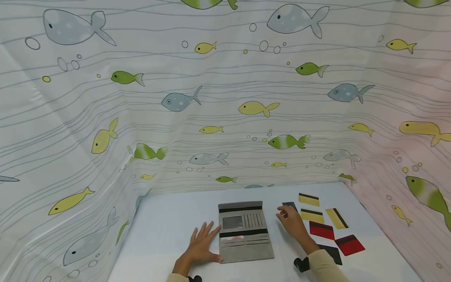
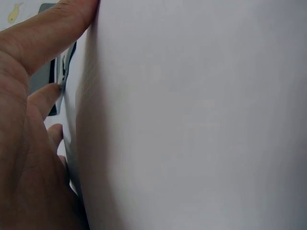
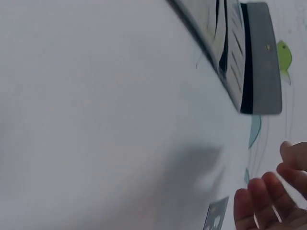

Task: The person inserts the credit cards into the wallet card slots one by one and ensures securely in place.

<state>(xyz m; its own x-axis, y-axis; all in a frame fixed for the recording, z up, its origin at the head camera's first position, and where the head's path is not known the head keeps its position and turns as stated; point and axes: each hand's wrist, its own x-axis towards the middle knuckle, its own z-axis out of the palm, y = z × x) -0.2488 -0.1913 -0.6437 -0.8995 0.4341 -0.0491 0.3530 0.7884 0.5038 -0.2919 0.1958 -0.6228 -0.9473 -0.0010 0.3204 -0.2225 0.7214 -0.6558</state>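
A grey long wallet [image 1: 246,250] lies unfolded on the white table, showing black bands, a clear window [image 1: 232,222] and rows of card slots. A white-and-pink card [image 1: 232,238] peeks out of one slot. My left hand [image 1: 201,244] rests at the wallet's left side, fingers spread, with the thumb on the lower left corner and the index fingertip at the edge. To the wallet's right, my right hand [image 1: 292,223] is held with fingers loosely bent and nothing between them. Beside its fingertips lies a dark grey card [image 1: 290,205], partly covered by the hand in the head view.
Yellow cards [image 1: 309,199], red cards [image 1: 350,245] and a black card [image 1: 331,253] lie spread on the table's right side, around and beyond the right forearm. A fish-patterned curtain [image 1: 225,149] encloses the table [image 1: 165,219] at the back and sides.
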